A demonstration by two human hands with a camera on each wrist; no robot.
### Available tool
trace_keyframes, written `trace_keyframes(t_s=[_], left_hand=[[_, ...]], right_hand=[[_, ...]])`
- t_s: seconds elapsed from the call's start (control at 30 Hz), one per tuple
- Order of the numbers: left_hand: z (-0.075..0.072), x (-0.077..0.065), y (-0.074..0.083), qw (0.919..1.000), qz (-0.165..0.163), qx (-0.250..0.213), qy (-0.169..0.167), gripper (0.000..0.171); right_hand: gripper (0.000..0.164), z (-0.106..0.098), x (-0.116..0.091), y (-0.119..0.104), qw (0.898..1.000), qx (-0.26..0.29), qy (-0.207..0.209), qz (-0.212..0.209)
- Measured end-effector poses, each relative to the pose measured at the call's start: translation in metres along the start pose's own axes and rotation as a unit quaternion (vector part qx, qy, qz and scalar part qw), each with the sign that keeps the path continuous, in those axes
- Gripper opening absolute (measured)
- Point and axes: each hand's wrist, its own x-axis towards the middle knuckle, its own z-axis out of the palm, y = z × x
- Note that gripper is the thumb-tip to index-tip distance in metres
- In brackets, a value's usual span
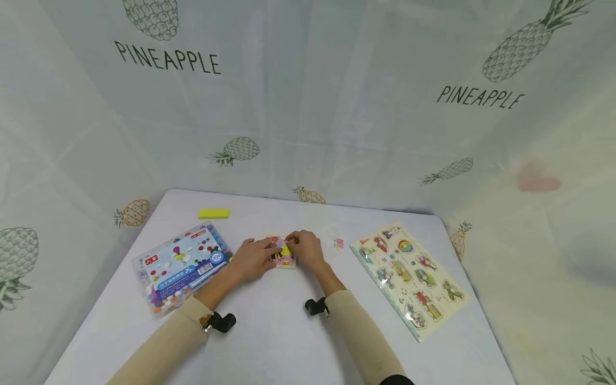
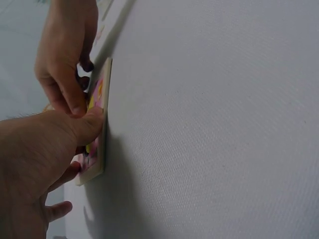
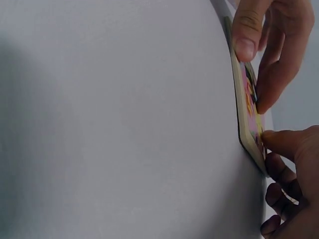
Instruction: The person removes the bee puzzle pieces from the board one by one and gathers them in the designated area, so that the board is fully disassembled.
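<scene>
A small jigsaw puzzle in a pale tray (image 1: 287, 264), its picture pink, yellow and black, lies between my two hands. My left hand (image 1: 254, 259) holds it from the left, with the thumb (image 2: 92, 124) at the near side and other fingers over the picture. My right hand (image 1: 308, 248) reaches over its far right part, fingertips together at the surface; they seem to pinch a puzzle piece, mostly hidden by the fingers. In the right wrist view, the right thumb (image 3: 279, 142) touches the puzzle's top. A loose pink puzzle piece (image 1: 339, 244) lies right of my right hand.
A clear plastic box of colourful beads (image 1: 185, 264) with a blue label stands on the left, near my left forearm. Behind it lies a yellow block (image 1: 214, 214). A wooden vehicle puzzle board (image 1: 409, 278) lies on the right. The white table (image 1: 269, 342) meets a pineapple-print curtain (image 1: 337, 133).
</scene>
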Motion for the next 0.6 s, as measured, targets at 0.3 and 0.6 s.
trace_keyframes(t_s=[0.3,0.6], left_hand=[[-0.0026,0.0001,0.0027,0.9997,-0.016,-0.018,-0.007,0.044],[-0.0002,0.0013,0.0007,0.9991,-0.024,-0.031,-0.015,0.045]], right_hand=[[0.015,-0.0014,-0.002,-0.0079,1.0,0.001,0.005,-0.005],[0.014,-0.0023,-0.0034,-0.0087,1.0,0.014,0.006,-0.005]])
